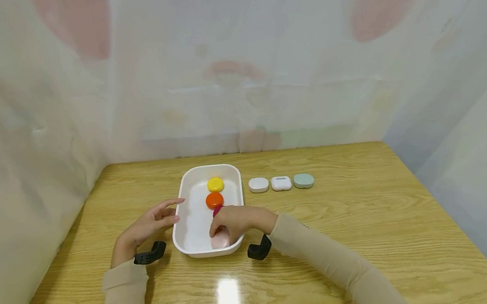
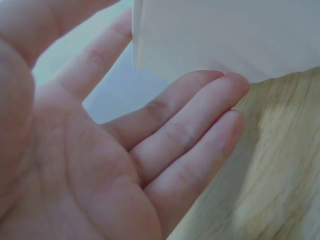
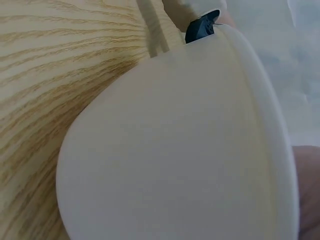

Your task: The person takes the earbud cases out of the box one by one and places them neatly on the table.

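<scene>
head cam: r hand (image 1: 235, 220) grips pink disc (image 1: 220, 240); r wrist: tray (image 3: 170, 140) hides it.

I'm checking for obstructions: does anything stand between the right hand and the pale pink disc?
Nothing visible does: the right hand reaches into the tray, curled around the pale pink disc.

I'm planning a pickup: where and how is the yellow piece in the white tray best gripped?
Probably from above, pinching the yellow piece by its rounded left and right edges: it lies low inside the tray, with the orange piece close on its near side.
</scene>
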Demonstrator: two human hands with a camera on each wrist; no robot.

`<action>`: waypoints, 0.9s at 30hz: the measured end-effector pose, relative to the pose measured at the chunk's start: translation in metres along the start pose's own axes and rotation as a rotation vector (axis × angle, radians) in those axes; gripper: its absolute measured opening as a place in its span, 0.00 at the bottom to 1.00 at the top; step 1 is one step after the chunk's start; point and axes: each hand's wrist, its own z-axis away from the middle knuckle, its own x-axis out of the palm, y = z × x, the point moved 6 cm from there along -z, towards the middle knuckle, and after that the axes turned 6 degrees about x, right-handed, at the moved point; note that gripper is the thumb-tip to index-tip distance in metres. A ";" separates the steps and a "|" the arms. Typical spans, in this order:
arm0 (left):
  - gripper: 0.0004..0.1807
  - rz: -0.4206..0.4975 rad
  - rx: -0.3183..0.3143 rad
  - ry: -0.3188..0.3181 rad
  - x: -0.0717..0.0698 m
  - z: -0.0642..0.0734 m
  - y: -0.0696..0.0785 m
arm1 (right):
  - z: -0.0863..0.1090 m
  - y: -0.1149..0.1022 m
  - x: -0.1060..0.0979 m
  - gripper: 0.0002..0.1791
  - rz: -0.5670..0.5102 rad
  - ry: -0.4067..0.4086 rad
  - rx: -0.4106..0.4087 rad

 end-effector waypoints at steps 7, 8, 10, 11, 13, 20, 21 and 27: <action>0.32 -0.025 -0.009 0.017 -0.001 0.000 0.002 | 0.003 0.006 -0.004 0.22 -0.185 0.084 0.010; 0.32 -0.024 -0.008 0.018 -0.001 0.000 0.002 | 0.003 0.007 -0.005 0.22 -0.229 0.096 0.014; 0.32 -0.022 -0.009 0.019 -0.001 0.000 0.002 | 0.005 0.009 -0.008 0.24 -0.302 0.114 0.021; 0.32 -0.022 -0.008 0.018 -0.001 0.000 0.002 | 0.006 0.009 -0.009 0.24 -0.333 0.123 0.023; 0.32 -0.023 -0.009 0.019 -0.001 0.000 0.002 | 0.008 0.010 -0.010 0.24 -0.387 0.144 0.023; 0.32 -0.039 -0.009 0.020 -0.001 -0.001 0.000 | 0.018 0.015 -0.016 0.22 -0.515 0.303 0.008; 0.32 -0.042 -0.010 0.021 -0.001 -0.001 0.000 | 0.020 0.017 -0.016 0.22 -0.547 0.325 0.019; 0.32 -0.033 -0.010 0.015 -0.001 0.000 0.000 | 0.037 0.032 -0.021 0.25 -0.702 0.427 0.098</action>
